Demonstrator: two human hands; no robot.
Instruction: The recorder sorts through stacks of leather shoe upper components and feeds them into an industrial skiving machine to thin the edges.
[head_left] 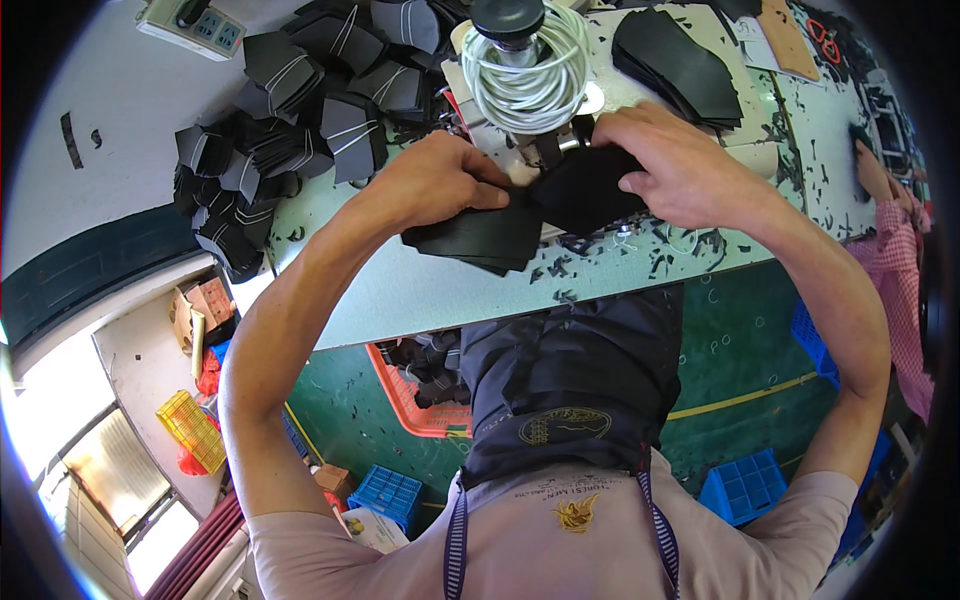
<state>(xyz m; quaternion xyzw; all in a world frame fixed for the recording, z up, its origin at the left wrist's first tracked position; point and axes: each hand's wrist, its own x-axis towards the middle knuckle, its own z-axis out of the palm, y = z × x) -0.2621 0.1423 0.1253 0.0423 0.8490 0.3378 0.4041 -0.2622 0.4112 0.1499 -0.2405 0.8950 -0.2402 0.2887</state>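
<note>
My left hand [437, 182] is closed on a small stack of black flat cut pieces [485, 238], thumb on top, at the table's front edge. My right hand [672, 165] pinches the right side of a single dark piece [588, 190], which looks like leather or coated fabric. The left end of that piece meets the stack. Both lie just in front of a tabletop machine [490, 140]. A coil of pale cable [527, 75] under a black knob [507, 18] hides much of the machine.
Tied bundles of dark pieces [290, 75] are heaped at the left; a loose black stack [677, 68] lies behind my right hand. Black scraps litter the pale table [400, 305]. Below stand an orange basket [408, 412] and blue crates [745, 487]. A person's checked sleeve [900, 290] shows at right.
</note>
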